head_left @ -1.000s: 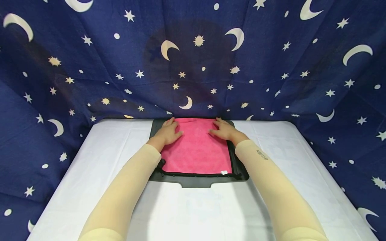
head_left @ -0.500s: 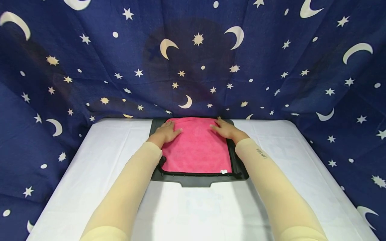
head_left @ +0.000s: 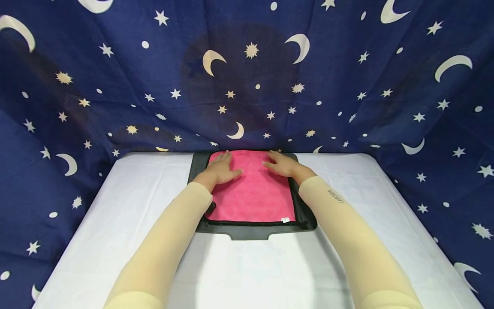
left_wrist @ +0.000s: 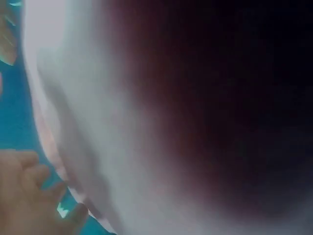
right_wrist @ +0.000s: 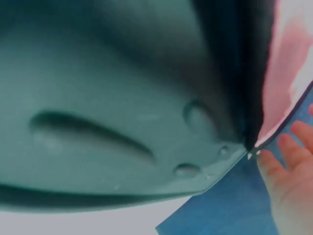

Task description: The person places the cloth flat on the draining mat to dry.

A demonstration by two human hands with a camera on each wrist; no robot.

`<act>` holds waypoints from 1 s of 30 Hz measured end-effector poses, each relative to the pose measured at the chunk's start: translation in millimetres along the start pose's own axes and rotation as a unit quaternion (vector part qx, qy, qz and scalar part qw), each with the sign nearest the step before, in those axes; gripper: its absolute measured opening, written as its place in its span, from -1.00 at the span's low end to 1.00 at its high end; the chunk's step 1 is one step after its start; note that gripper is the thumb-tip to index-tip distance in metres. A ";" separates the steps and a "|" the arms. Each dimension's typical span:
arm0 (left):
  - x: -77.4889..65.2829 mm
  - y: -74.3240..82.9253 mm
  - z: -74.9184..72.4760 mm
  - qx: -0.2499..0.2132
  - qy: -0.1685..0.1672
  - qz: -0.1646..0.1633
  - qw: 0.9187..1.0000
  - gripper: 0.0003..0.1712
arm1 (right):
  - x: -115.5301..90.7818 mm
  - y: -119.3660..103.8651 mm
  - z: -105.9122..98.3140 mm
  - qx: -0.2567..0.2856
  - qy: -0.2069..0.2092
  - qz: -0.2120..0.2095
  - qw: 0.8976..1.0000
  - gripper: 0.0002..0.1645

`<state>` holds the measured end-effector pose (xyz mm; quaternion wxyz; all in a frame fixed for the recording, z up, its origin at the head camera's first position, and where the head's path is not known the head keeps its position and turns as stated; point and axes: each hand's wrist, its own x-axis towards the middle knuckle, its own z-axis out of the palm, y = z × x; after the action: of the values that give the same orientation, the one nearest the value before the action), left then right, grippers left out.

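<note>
A pink cloth [head_left: 252,197] with black edging and a small white tag lies spread over a dark grey board [head_left: 251,234]. My left hand [head_left: 220,170] rests on its upper left part, fingers extended toward the far edge and thumb out to the right. On the upper right part lies my right hand [head_left: 283,164], its fingers fairly straight and reaching inward. In the right wrist view, the fingers of that hand [right_wrist: 293,181] appear beside the cloth's dark edge. The left wrist view is badly blurred; several fingers of the left hand [left_wrist: 29,196] show at lower left.
The board sits at the far end of a white-covered table [head_left: 254,270], close to a dark blue curtain [head_left: 251,86] patterned with moons and stars. A black knob-like piece [head_left: 210,208] is at the cloth's lower left corner.
My left hand has slid from the cloth's left edge inward to the right, and the upper left corner now lies spread out. The right hand has shifted slightly left.
</note>
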<state>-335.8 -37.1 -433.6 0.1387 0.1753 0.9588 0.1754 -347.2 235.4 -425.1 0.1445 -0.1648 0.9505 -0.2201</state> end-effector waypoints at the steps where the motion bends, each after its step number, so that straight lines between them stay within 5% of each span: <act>1: 0.7 -0.4 0.4 0.003 -0.004 0.001 1.000 0.09 | 0.1 -2.0 1.0 0.003 -0.010 -0.004 1.000 -0.16; 6: -1.0 -5.6 0.4 -0.011 -0.030 -0.015 0.999 0.10 | -2.0 -2.0 4.4 -0.006 -0.046 0.012 0.999 -0.15; 14: -7.8 -17.1 -3.0 -0.016 -0.054 -0.013 0.998 0.05 | -5.1 7.3 1.4 0.009 -0.053 0.020 0.998 -0.16; 17: -13.5 -18.4 -5.7 -0.050 -0.062 -0.006 0.997 0.06 | -10.4 8.4 -0.8 0.020 -0.051 0.018 0.998 -0.14; 21: -27.1 -18.1 -15.6 -0.094 -0.058 0.022 0.994 0.02 | -24.4 5.9 -7.9 0.037 -0.032 0.015 0.999 -0.15; 30: -72.2 -29.1 -29.9 -0.081 -0.021 0.109 0.990 -0.14 | -61.1 0.3 -20.5 0.019 -0.017 -0.017 1.000 -0.22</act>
<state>-289.0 -98.9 -403.1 0.1529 0.2704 0.9134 0.2632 -299.2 266.3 -395.3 0.1597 -0.1817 0.9406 -0.2382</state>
